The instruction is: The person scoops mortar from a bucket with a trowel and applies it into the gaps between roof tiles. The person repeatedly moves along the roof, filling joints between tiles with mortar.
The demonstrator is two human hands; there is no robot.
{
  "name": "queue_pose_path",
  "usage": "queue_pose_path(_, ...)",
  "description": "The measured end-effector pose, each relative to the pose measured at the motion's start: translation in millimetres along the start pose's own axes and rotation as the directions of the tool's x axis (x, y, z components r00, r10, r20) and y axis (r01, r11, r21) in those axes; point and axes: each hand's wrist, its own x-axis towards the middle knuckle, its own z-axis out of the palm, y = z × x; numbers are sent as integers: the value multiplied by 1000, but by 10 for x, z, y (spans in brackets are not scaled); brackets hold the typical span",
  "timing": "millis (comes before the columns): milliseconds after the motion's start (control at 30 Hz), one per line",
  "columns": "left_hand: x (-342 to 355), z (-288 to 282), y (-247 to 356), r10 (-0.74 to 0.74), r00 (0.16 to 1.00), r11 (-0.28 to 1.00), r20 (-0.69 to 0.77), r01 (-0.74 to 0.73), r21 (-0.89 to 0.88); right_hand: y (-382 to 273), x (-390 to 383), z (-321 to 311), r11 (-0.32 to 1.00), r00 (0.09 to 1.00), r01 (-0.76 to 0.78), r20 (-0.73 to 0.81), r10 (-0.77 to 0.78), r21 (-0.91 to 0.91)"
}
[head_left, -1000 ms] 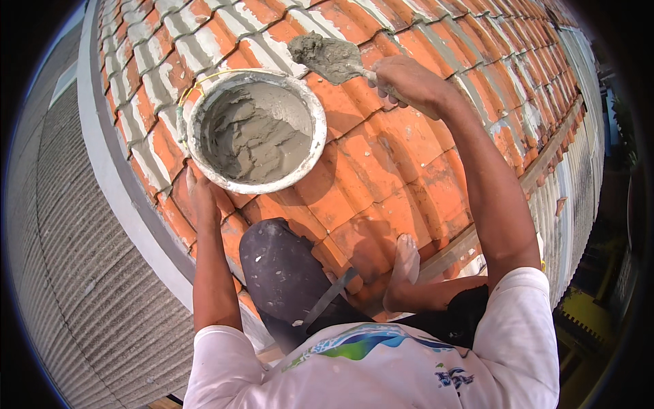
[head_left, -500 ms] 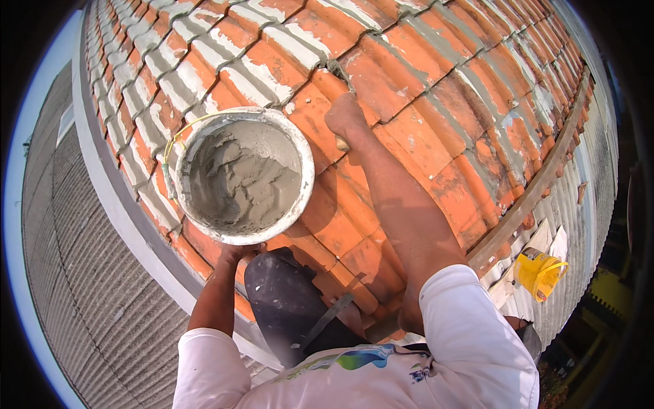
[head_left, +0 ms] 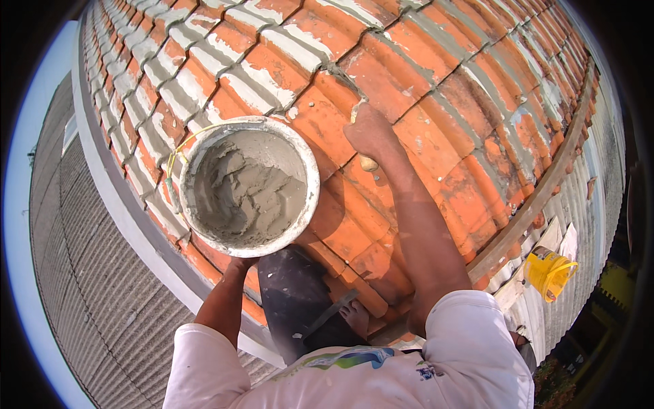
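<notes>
A round white-rimmed bucket (head_left: pixel 312 184) of wet grey mortar (head_left: pixel 252 194) stands on the orange roof tiles in front of me. My left hand (head_left: pixel 244 262) is against its near underside, fingers hidden by the bucket. To the right of the bucket, my right hand (head_left: pixel 371 129) is closed around a trowel, its rounded pale handle end (head_left: pixel 368 163) poking out below the fist. The trowel's light, mortar-smeared neck (head_left: pixel 355 109) shows beyond the fingers. Its blade cannot be made out against the grey joint (head_left: pixel 338 71) between the tiles.
Orange roof tiles (head_left: pixel 300 133) slope away, many joints filled with grey mortar. A yellow bucket (head_left: pixel 548 274) stands on corrugated sheets at right. A pale roof edge (head_left: pixel 129 211) borders more corrugated roofing at left. My bent knee (head_left: pixel 289 279) is beside the mortar bucket.
My right hand has moved right and toward me with the trowel, whose pale neck now shows. My left hand's fingers have gone out of sight under the bucket. The view has shifted slightly.
</notes>
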Motion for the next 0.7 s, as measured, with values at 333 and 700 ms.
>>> queue_pose_path(333, -4, -43, 60, -44, 999, 999, -12, 44, -9, -156, 334, 659, 989, 978, -150, -147, 149, 4)
queue_pose_path(700, -58, -39, 96, -64, 998, 998, -8, 64, -3, -309, 374, 951, 1000, 988, 19, -151, -18, 6)
